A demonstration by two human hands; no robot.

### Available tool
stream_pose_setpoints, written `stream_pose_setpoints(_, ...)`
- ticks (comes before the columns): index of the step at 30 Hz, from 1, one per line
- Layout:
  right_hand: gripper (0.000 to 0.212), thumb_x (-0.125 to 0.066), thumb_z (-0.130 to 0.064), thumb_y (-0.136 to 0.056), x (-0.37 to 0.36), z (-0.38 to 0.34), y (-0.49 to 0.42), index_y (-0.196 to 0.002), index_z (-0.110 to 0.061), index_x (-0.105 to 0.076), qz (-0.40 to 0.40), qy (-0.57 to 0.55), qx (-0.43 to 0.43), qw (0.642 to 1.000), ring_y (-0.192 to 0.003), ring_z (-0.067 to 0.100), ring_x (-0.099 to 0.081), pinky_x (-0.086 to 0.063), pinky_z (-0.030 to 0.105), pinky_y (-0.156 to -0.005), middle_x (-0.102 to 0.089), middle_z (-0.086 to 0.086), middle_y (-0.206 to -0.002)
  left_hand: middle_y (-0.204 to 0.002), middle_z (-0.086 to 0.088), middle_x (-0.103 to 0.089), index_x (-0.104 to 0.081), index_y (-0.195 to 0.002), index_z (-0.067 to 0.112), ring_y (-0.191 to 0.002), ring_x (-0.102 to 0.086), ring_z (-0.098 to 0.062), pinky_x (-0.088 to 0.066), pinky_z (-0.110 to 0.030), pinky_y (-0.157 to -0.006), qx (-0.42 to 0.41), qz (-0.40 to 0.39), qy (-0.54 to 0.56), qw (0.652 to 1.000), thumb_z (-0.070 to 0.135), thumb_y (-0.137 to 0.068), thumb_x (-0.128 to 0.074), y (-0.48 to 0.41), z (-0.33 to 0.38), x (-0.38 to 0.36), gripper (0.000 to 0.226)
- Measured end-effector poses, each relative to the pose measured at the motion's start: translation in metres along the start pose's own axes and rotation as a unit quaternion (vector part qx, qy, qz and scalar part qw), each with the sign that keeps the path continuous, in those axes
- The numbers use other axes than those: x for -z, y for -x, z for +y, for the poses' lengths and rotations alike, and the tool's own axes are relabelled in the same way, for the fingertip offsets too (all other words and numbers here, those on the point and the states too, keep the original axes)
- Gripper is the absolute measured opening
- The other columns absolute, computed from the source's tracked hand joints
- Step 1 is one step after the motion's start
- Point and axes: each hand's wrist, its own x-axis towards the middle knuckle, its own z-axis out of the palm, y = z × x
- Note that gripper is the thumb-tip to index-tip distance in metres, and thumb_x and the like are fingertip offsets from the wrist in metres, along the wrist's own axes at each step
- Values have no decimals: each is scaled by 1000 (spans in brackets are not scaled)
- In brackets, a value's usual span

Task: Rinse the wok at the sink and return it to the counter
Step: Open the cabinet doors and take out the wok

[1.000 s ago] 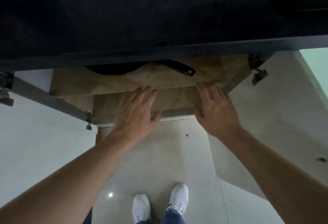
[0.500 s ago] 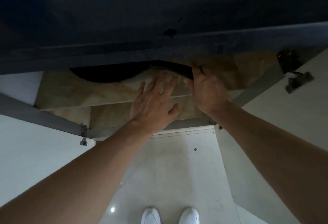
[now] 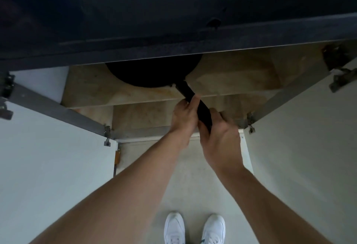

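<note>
**Head view: both hands on the wok handle, wok on the cabinet shelf**

Head cam looks down into an open under-counter cabinet. The wok (image 3: 154,71) sits on the upper shelf (image 3: 123,97), its bowl mostly hidden under the dark counter edge (image 3: 173,50). Its black handle (image 3: 195,102) runs out from the bowl and down into the grip.

Grip: left hand (image 3: 184,120) wraps the handle nearer the bowl, thumb on top, fingers curled under. Right hand (image 3: 222,137) clamps the tail end, just behind the left. The two hands touch or nearly touch. Neither reaches the bowl.

Handling, my read:
- Rigid metal pan, probably hefty, with the weight well ahead of the grip. Expect it to nose down once it clears the shelf lip.
- Two hands on the handle makes sense. Moving the left hand toward the bowl joint would cut the leverage.
- Handle looks smooth and matte. Slip risk seems low while dry, higher at the sink.
- Not fragile, but the rim could knock the counter edge above the grip on the way out.

Contents: wok interior can't be seen. The shelf around it and the lower shelf (image 3: 146,116), below the grip, show nothing else. Cabinet doors (image 3: 48,166) stand open on either side.
</note>
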Motion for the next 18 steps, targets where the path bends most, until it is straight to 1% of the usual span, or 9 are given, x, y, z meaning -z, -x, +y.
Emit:
stream_pose_setpoints(1, 23, -64, -23, -93, 0, 0, 10, -108, -5, -64, 7, -7, -9, 1000, -59, 23, -51, -45, 32, -54, -61, 9, -85, -91, -3, -69, -64, -86, 17, -95, -66, -23, -52, -37, -89, 23, -1, 48, 999, 42, -96, -56, 1, -2, 1, 29)
stream_pose_setpoints(3, 23, -68, -24, -92, 3, 2, 31, -107, -8, -65, 14, -19, -28, 999, -58, 17, -45, -40, 28, -56, -57, 3, -83, -102, -7, -72, -67, -91, 13, -101, -68, -22, -53, -36, -92, 57, -23, 124, 990, 35, -96, -60, 3, -7, 3, 24)
stream_pose_setpoints(5, 25, -71, -24, -90, 6, 7, 48, -109, -8, -66, 5, -22, -44, 999, -59, 16, -45, -40, 27, -58, -55, 1, -82, -109, -9, -73, -66, -99, 8, -100, -71, -18, -56, -30, -85, 86, -59, 189, 976, 25, -97, -60, 8, -10, 7, 17)
stream_pose_setpoints(7, 24, -71, -25, -89, 10, 13, 59, -107, -9, -65, -12, -19, -56, 998, -61, 17, -46, -40, 28, -60, -53, 0, -81, -109, -12, -74, -65, -106, 3, -94, -73, -18, -56, -28, -79, 113, -90, 221, 965, 18, -96, -62, 13, -12, 12, 18)
stream_pose_setpoints(10, 19, -70, -27, -88, 11, 19, 65, -98, -14, -61, -75, -61, -118, 988, -65, 17, -54, -39, 25, -59, -58, -3, -77, -115, -17, -73, -62, -119, -5, -91, -75, -20, -58, -28, -81, 132, -112, 232, 957, 12, -94, -63, 18, -18, 18, 30)
stream_pose_setpoints(12, 18, -70, -29, -87, 12, 21, 61, -94, -17, -59, -145, -123, -192, 963, -67, 16, -66, -47, 25, -58, -68, -2, -74, -117, -17, -72, -61, -122, -7, -95, -75, -21, -58, -28, -85, 140, -117, 231, 956, 10, -93, -64, 20, -24, 21, 34)
stream_pose_setpoints(14, 15, -70, -27, -87, 11, 21, 53, -95, -19, -60, -207, -201, -240, 927, -65, 13, -73, -56, 28, -62, -73, 2, -72, -117, -17, -72, -61, -122, -7, -100, -74, -22, -56, -30, -89, 144, -124, 235, 953, 10, -93, -64, 21, -30, 24, 34)
stream_pose_setpoints(16, 14, -70, -25, -89, 10, 19, 43, -98, -16, -64, -250, -284, -264, 887, -60, 11, -72, -56, 24, -58, -75, 4, -75, -115, -17, -73, -62, -119, -7, -104, -73, -23, -57, -30, -89, 144, -130, 245, 950, 9, -93, -64, 21, -35, 28, 30)
stream_pose_setpoints(18, 14, -69, -21, -90, 7, 15, 33, -101, -12, -67, -271, -364, -286, 844, -61, 16, -72, -56, 23, -57, -75, 6, -81, -111, -15, -74, -63, -115, -4, -105, -72, -21, -56, -28, -87, 144, -138, 249, 948, 10, -93, -64, 20, -39, 33, 26)
